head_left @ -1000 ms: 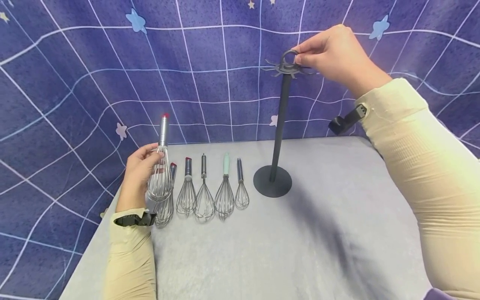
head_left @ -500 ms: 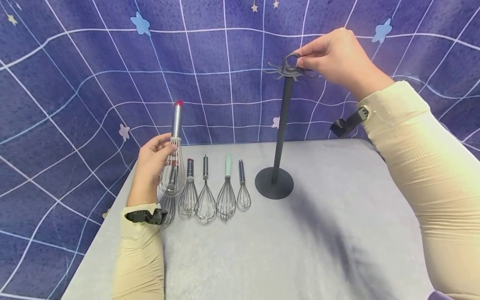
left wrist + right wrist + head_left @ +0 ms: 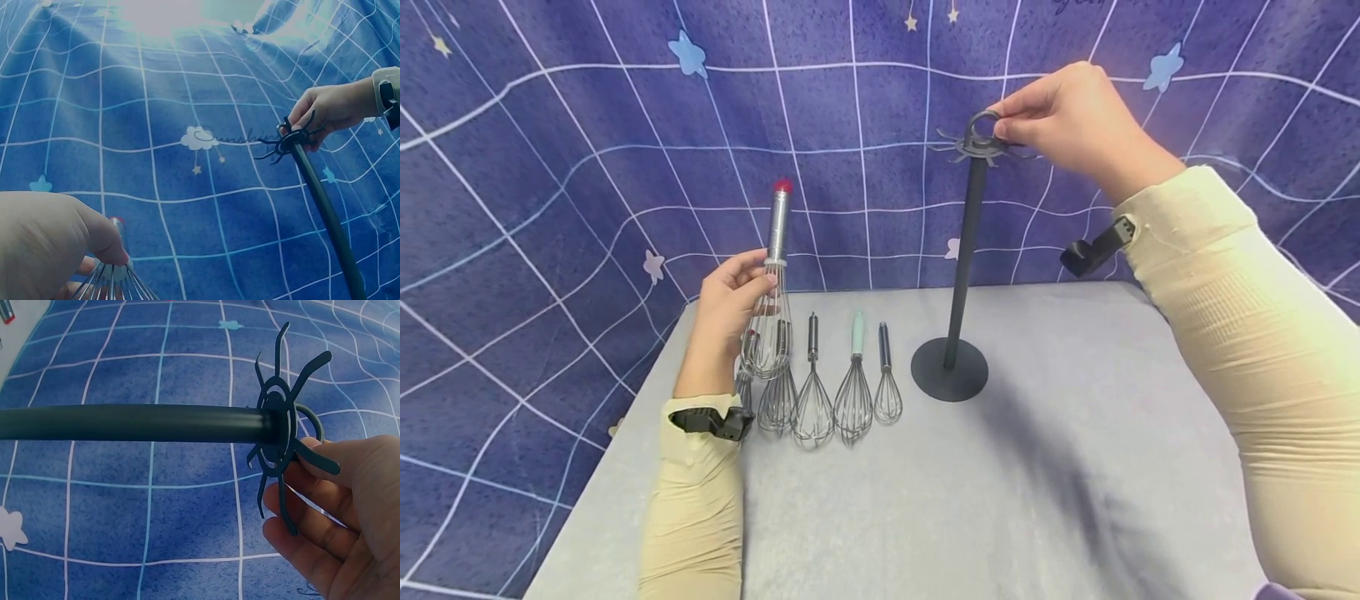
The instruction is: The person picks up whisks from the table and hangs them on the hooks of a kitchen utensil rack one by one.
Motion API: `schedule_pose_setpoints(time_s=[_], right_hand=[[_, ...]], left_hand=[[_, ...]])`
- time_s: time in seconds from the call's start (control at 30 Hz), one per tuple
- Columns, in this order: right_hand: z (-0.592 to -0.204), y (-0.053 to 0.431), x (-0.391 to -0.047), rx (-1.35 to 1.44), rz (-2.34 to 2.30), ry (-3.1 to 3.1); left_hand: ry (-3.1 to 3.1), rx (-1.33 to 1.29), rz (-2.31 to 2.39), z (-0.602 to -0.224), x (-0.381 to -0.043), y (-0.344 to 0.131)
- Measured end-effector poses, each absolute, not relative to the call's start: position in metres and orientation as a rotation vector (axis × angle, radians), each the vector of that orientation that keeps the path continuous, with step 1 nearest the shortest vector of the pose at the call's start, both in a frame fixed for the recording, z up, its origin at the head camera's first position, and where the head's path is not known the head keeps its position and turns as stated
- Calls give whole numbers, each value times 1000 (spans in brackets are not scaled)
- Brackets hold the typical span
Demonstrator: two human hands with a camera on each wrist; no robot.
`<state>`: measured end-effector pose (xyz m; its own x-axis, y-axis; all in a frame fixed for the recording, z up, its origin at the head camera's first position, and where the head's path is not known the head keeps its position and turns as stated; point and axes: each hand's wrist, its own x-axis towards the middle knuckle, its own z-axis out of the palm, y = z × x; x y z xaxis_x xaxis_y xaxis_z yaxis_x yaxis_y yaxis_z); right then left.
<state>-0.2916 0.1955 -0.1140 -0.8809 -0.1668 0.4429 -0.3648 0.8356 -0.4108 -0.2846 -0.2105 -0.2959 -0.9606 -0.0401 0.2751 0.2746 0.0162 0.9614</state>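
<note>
My left hand (image 3: 724,310) pinches a wire whisk (image 3: 779,225) where its loops meet the steel handle. The whisk stands upright above the table, its red-tipped end on top. At the upper right, my right hand (image 3: 1070,125) pinches the ring on top of a black utensil stand (image 3: 964,258). Curved hooks (image 3: 312,365) fan out round the stand's head in the right wrist view, and nothing hangs on them. The stand's round base (image 3: 949,369) rests on the table. From the left wrist, the whisk's wires (image 3: 115,284) spread out below my thumb.
Several whisks lie in a row on the grey table (image 3: 925,500), left of the stand. Among them are a mint-handled whisk (image 3: 853,392) and a small whisk (image 3: 887,383). My left hand's whisk partly covers the leftmost ones. A blue gridded curtain (image 3: 865,183) hangs behind.
My left hand has moved right and upward with the whisk, now over the leftmost whisks in the row. My right hand keeps its hold on the stand's ring.
</note>
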Motion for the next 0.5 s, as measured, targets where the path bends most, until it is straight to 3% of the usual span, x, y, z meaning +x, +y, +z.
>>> schedule_pose_setpoints(time_s=[0.5], right_hand=[[-117,195,-291,393,640,-2613]], left_hand=[[-2150,-401,-1993,-284,-284,-174]])
